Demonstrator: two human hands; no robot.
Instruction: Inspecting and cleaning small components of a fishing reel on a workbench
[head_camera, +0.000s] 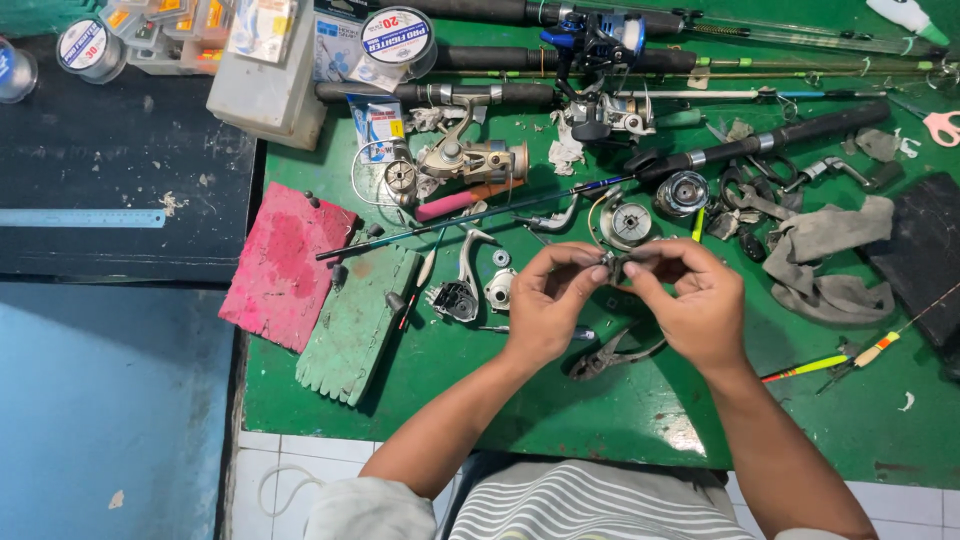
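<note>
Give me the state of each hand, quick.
Left hand: closed, fingertips pinching the small dark metal reel part.
Right hand: closed, fingertips pinching the same part from the other side.

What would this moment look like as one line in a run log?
left hand: pinches small reel part | right hand: pinches same part | pliers: below hands on green table

L hand (545, 300) fingers pinched | R hand (695, 300) same | hands fingertip-close
</note>
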